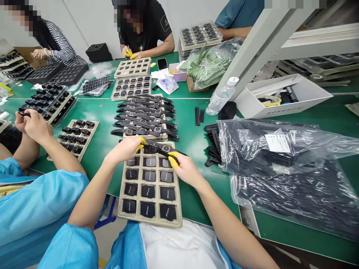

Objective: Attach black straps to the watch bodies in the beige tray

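Yellow finger cots cover fingertips on both of my hands. My left hand (126, 150) pinches the left part of a black smartwatch (166, 148) with a strap, held just above the top of a beige tray (178, 203). On its other side, my right hand (186, 168) grips the strap near the watch body. Square black and grey watch bodies (147, 191) sit in the tray's compartments, and the tray's near edge reaches past the table edge toward my lap. Directly beyond, several strapped watches (143, 121) lie in rows across another tray.
At right, clear plastic bags of black straps (291, 198) lie beside loose straps (214, 145). A water bottle (221, 98) and a white box (286, 101) stand behind them. A co-worker's hands (36, 125) work at left near a watch tray (91, 136). Another person sits opposite.
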### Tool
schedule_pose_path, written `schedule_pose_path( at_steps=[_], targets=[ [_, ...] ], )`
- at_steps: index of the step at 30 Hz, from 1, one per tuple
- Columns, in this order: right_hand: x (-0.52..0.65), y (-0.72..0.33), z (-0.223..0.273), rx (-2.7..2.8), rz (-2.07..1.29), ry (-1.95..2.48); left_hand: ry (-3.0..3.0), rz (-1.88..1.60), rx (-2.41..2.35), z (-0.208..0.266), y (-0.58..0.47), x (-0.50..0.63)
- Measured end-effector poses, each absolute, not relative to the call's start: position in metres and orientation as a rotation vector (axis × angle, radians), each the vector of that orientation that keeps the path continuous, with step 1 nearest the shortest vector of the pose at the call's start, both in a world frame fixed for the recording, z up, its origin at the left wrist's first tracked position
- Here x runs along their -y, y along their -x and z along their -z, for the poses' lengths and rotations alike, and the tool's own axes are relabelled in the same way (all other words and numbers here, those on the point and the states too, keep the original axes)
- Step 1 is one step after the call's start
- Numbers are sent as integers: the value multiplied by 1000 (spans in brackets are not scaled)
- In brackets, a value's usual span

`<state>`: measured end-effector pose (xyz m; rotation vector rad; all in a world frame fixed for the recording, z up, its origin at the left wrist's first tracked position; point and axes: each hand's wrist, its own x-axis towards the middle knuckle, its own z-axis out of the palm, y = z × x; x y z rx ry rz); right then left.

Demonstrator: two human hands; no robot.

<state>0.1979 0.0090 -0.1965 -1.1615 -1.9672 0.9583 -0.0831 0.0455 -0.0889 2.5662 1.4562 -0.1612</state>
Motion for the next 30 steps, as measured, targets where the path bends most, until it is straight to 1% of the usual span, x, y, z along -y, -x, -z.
schedule_pose_path(
  at_steps=[7,12,16,18,22,26,30],
  targets=[
    [-11,-183,209,2042,-609,1316,-2557,87,-1529,131,102,-61],
    [-16,-191,206,2033,-619,1322,-2618,-58,-1593,148,102,-61],
    [-27,-212,198,1996,-587,1420,-2651,-163,-1713,151,103,-48],
    [-35,-231,193,1984,-485,1523,-2643,-99,-1791,146,106,-38],
    [-44,-278,189,2066,-224,1739,-2604,173,-1812,132,109,-16],
    [-43,-310,197,2189,-208,1858,-2588,398,-1781,125,99,-7],
    [-43,-308,203,2225,-153,1941,-2604,436,-1788,125,92,-12]
  ],
)
